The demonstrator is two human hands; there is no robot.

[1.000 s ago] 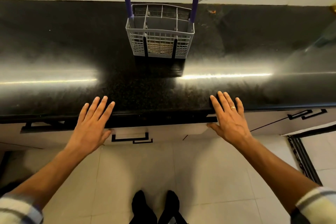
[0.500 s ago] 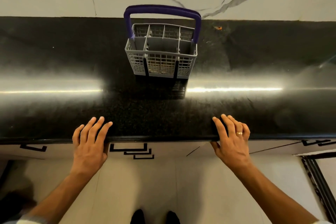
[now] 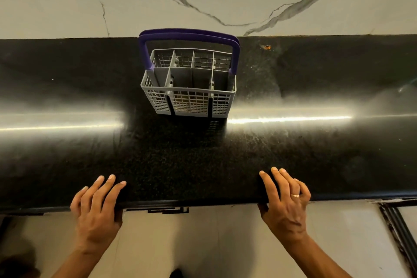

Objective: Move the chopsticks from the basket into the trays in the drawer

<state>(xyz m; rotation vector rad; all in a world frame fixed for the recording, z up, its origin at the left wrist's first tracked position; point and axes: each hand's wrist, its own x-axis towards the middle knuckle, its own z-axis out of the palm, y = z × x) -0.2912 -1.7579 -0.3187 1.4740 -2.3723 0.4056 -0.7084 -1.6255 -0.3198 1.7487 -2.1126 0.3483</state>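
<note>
Left hand (image 3: 94,216) and right hand (image 3: 285,205) forward, fingers (image 3: 267,184) extended, apart.

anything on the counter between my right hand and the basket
No. In the head view only bare black counter, with a streak of glare, lies between the right hand on the front edge and the basket.

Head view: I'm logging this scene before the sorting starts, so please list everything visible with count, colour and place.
basket: one, grey mesh with a purple handle, upright on the countertop near the wall; contents unclear.
countertop: one, glossy black speckled stone, across the middle.
wall: one, pale marble with grey veins, behind the countertop.
cabinet handle: one, black, just under the counter's front edge.
floor: pale tiles, below.
ring: one, gold, on the right hand.
left hand: fingers over the counter's front edge.
right hand: likewise.
</note>
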